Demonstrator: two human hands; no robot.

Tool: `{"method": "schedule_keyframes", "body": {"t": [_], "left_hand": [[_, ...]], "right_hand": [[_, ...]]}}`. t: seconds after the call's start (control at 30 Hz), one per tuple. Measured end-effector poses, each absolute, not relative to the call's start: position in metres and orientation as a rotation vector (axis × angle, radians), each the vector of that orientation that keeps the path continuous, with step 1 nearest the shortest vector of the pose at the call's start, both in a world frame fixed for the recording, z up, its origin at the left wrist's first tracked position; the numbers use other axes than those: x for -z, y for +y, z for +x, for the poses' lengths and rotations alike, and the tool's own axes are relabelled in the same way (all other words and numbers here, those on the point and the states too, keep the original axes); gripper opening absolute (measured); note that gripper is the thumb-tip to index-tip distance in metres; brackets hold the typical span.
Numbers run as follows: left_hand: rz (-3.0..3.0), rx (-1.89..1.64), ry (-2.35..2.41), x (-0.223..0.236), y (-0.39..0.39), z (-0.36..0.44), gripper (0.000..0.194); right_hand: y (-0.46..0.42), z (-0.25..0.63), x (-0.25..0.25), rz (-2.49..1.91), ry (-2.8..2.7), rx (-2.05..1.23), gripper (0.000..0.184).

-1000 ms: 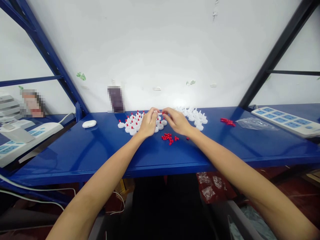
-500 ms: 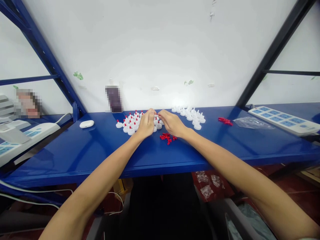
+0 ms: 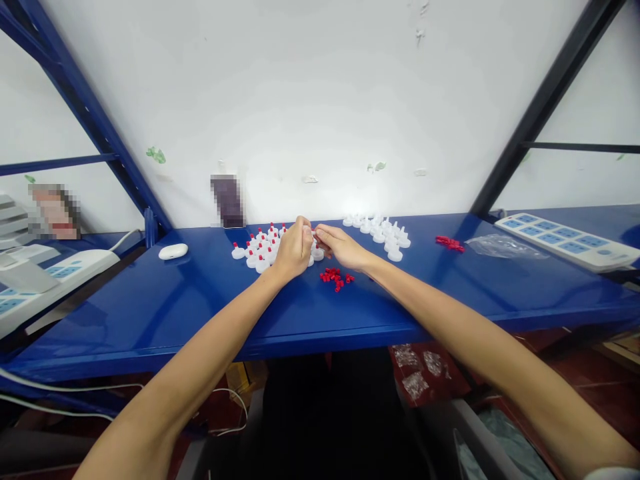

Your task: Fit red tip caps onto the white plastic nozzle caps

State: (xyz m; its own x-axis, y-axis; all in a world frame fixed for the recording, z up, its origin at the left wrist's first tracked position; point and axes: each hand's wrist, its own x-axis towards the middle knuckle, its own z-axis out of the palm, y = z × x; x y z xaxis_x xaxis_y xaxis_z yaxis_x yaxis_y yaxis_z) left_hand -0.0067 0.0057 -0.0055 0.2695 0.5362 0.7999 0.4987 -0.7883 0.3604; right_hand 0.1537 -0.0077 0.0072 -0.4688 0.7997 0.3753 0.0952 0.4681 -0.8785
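Over the middle of the blue table (image 3: 210, 300), my left hand (image 3: 293, 248) is closed around a white spout cap, mostly hidden by the fingers. The fingertips of my right hand (image 3: 344, 247) meet it from the right, pinched on a small red tip cap at the spout's end. Beside and behind my left hand stand several white spout caps with red tips (image 3: 262, 264). A loose pile of red tip caps (image 3: 331, 275) lies just in front of my hands. To the right rear, several white spout caps without red tips (image 3: 395, 253) stand in rows.
Farther right are another red heap (image 3: 450, 243), a clear plastic bag (image 3: 505, 247) and a white power strip (image 3: 570, 240). A white earbud case (image 3: 173, 251) lies at left, near a second power strip (image 3: 75, 267). A blurred dark rectangle (image 3: 229, 203) leans against the wall.
My right hand has shifted slightly, its fingers now turned a little differently at the spout. My left hand keeps its grip in nearly the same place.
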Motion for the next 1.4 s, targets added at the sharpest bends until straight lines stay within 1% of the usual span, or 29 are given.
{"method": "schedule_keyframes", "body": {"t": [0.1, 0.23, 0.37, 0.43, 0.5, 0.83, 1.0, 1.17, 1.27, 1.33, 1.4], "left_hand": [[2.429, -1.588, 1.028, 0.007, 0.005, -0.004, 0.042], [2.316, -1.644, 1.049, 0.007, 0.004, 0.003, 0.044], [2.226, -1.667, 1.050, 0.008, 0.005, 0.008, 0.046], [2.204, -1.675, 1.042, 0.007, 0.006, 0.010, 0.047], [2.194, -1.698, 1.030, 0.005, 0.005, 0.010, 0.048], [2.293, -1.810, 0.997, -0.001, -0.001, 0.012, 0.046], [2.417, -1.732, 0.978, 0.000, 0.007, 0.005, 0.045], [2.522, -1.617, 0.957, -0.003, 0.006, -0.002, 0.039], [2.651, -1.536, 1.018, -0.005, 0.003, -0.005, 0.033], [2.710, -1.520, 1.090, -0.010, -0.001, -0.005, 0.036], [2.717, -1.547, 1.086, -0.017, -0.012, 0.001, 0.037]], "right_hand": [[-0.011, 0.153, -0.007, -0.779, -1.950, -0.757, 0.039], [-0.015, 0.155, -0.007, -0.789, -2.025, -0.336, 0.032], [-0.014, 0.160, -0.005, -0.780, -2.134, -0.014, 0.025], [-0.014, 0.160, -0.005, -0.777, -2.158, 0.052, 0.024], [-0.014, 0.158, -0.005, -0.776, -2.129, 0.016, 0.025], [-0.021, 0.152, -0.015, -0.758, -1.978, -0.403, 0.035], [-0.012, 0.155, -0.012, -0.756, -1.956, -0.669, 0.041], [-0.006, 0.158, -0.013, -0.748, -1.912, -0.874, 0.038], [-0.002, 0.168, -0.019, -0.789, -1.818, -0.847, 0.032], [0.001, 0.180, -0.024, -0.899, -1.740, -0.665, 0.029], [0.005, 0.194, -0.024, -1.070, -1.732, -0.380, 0.030]]}}
